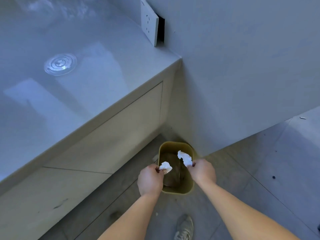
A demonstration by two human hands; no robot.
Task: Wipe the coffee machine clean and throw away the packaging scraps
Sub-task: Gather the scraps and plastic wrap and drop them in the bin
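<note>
A small yellow waste bin (pixel 174 145) stands on the floor in the corner between the cabinet and the wall. Both my hands hang over its opening. My left hand (pixel 150 181) pinches a crumpled white paper scrap (pixel 165 167) with a brownish stain, above the bin's left rim. My right hand (pixel 203 172) pinches a second crumpled white scrap (pixel 185 157) over the middle of the bin. Brownish waste lies inside the bin. The coffee machine is not in view.
A glossy pale countertop (pixel 72 94) runs along the left with a round clear lid (pixel 60 64) on it. Beige cabinet fronts (pixel 110 141) stand below. A wall socket (pixel 149 21) hangs loose at the top. My shoe (pixel 185 226) rests on the grey tile floor.
</note>
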